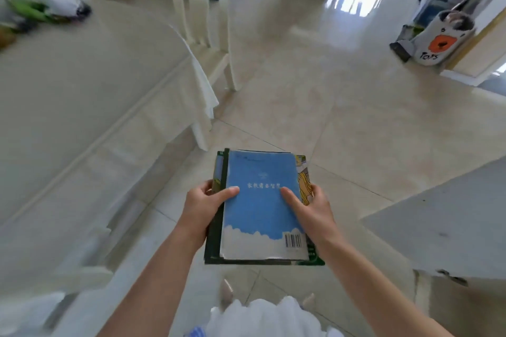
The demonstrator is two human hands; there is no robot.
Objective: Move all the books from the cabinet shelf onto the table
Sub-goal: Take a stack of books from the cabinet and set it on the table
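Note:
I carry a small stack of books [260, 210] in front of me, above the tiled floor. The top book has a blue cover with white clouds and a barcode; a dark green one and a yellow-patterned one lie under it. My left hand [204, 204] grips the stack's left edge, thumb on the blue cover. My right hand [309, 206] grips the right edge, thumb also on top. The table [71, 96] with its cream cloth fills the left side, blurred by motion. The cabinet shelf is out of sight.
A white chair [208, 22] stands at the table's far end. Green and dark items [41, 12] lie on the table's far left corner. A grey surface [449, 224] juts in at the right. A toy bag [440, 38] stands on the floor at far right.

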